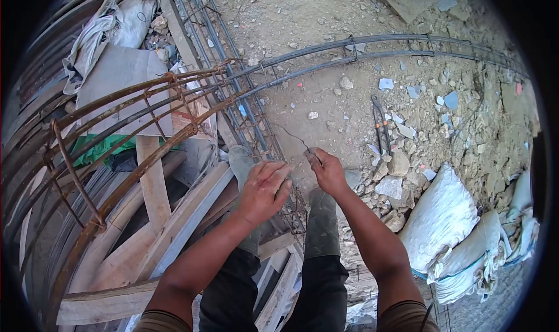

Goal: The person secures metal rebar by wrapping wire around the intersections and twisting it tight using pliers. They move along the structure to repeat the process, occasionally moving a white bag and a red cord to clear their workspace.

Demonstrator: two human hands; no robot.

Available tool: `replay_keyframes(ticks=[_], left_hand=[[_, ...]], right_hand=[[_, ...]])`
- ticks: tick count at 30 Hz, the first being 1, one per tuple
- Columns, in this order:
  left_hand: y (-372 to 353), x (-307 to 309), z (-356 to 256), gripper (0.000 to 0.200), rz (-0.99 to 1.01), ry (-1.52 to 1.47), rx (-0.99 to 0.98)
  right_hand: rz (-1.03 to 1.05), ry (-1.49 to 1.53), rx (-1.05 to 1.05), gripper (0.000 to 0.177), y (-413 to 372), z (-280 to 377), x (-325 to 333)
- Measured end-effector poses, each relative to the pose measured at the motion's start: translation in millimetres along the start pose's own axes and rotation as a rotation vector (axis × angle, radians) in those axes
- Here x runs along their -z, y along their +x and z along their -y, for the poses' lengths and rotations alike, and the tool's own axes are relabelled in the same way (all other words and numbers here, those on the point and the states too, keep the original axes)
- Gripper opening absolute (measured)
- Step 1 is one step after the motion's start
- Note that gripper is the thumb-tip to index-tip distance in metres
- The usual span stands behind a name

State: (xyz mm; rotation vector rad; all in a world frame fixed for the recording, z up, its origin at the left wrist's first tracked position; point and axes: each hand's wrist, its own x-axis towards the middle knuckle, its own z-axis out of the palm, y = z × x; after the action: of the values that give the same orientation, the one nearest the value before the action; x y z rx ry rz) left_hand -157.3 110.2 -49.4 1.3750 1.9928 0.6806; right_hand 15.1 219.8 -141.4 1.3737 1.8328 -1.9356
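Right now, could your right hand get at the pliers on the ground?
Probably yes: only open, rubble-strewn ground seems to lie between the right hand and the pliers, though that hand holds a wire.

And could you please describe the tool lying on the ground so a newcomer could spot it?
Find the big white sack at the right. Up and left from it, beside some stones, lies the pliers-like tool. Its slim dark handles, each banded orange, set it apart from the rough stones.
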Motion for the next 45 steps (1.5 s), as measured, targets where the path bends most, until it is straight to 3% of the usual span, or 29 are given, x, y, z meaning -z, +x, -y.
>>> replay_keyframes(ticks=[4,6,8,10,12,13,14,16,17,20,24,26,28,30,32,33,35,36,38,39,41,42,44,45], left_hand=[[44.4,16.1,-55.2,0.033,-0.002,0.140,-0.218],[35.3,11.4,-73.4,0.039,0.761,-0.069,0.156],[35.5,18.3,-112.4,0.040,0.739,-0.093,0.183],[33.6,14.0,-147.9,0.043,0.723,-0.121,0.220],[32.5,-5.3,-164.1,0.044,0.588,-0.488,0.277],[27.3,-10.9,-170.8,0.045,0.538,-0.529,0.266],[22.0,-11.6,-182.1,0.045,0.536,-0.528,0.271],[14.7,-5.6,-201.4,0.046,0.760,-0.615,0.438],[6.3,-5.4,-219.9,0.048,0.708,-0.756,0.390],[46.1,6.4,-237.9,0.051,0.542,-0.712,0.370],[-10.1,-30.5,-221.8,0.051,0.708,-0.540,0.256],[-2.1,-26.3,-241.5,0.051,0.795,-0.644,0.214],[28.0,-22.9,-224.5,0.052,0.599,-0.611,0.499],[1.1,-48.5,-173.6,0.054,0.678,-0.506,0.559],[-23.5,-59.5,-153.6,0.051,0.957,-0.278,0.297],[-29.4,-65.1,-150.2,0.051,0.970,-0.275,0.300],[-39.8,-77.0,-140.9,0.046,0.775,-0.159,0.059],[-38.2,-80.7,-140.0,0.046,0.792,-0.161,0.062],[-16.8,-87.4,-138.7,0.040,0.861,-0.531,0.528],[-12.0,-89.7,-133.0,0.040,0.873,-0.533,0.534],[1.7,-95.0,-115.2,0.039,0.627,-0.698,1.021],[5.6,-96.9,-101.4,0.039,0.636,-0.695,1.026],[5.0,-96.6,-68.0,0.039,0.605,-0.278,0.680],[8.2,-93.9,-54.8,0.039,0.609,-0.278,0.683]], right_hand=[[0.127,-0.363,0.199,0.020,-107.4,46.9,74.8],[0.049,-0.343,0.150,0.019,-142.9,80.9,114.3],[-0.033,-0.303,0.101,0.018,-168.0,92.2,137.2],[-0.071,-0.522,-0.100,0.017,-190.9,84.3,147.0],[0.282,-0.451,0.090,0.015,-231.5,113.2,131.3],[0.279,-0.450,0.096,0.015,-235.9,133.0,149.6],[0.152,-0.331,0.089,0.016,-234.1,153.9,171.2],[-0.113,-0.078,0.072,0.016,-231.5,177.5,200.1],[-0.118,-0.067,0.071,0.016,-241.6,163.9,199.2],[0.056,-0.391,0.159,0.015,-271.3,90.3,189.2],[-0.116,-0.326,0.223,0.013,-259.6,118.1,246.9],[-0.110,-0.249,0.091,0.014,-258.2,55.6,245.5],[0.037,-0.344,0.172,0.012,-286.9,30.5,202.2],[0.032,-0.328,0.179,0.014,-284.6,39.5,202.9],[0.111,-0.501,0.118,0.015,-261.1,12.0,208.4],[0.165,-0.588,0.196,0.018,-253.1,0.9,202.1],[0.191,-0.584,0.236,0.019,-236.4,-18.0,187.3],[0.213,-0.587,0.275,0.019,-230.2,-24.1,179.4],[0.166,-0.555,0.268,0.021,-211.6,-35.8,171.4],[0.136,-0.481,0.237,0.020,-204.3,-40.3,164.1],[0.071,-0.350,0.215,0.021,-198.0,-45.6,132.6],[0.070,-0.343,0.207,0.021,-191.7,-42.3,116.8],[-0.013,-0.141,0.177,0.025,-177.3,-40.2,92.2],[0.069,-0.198,0.071,0.028,-161.6,-37.7,93.7]])
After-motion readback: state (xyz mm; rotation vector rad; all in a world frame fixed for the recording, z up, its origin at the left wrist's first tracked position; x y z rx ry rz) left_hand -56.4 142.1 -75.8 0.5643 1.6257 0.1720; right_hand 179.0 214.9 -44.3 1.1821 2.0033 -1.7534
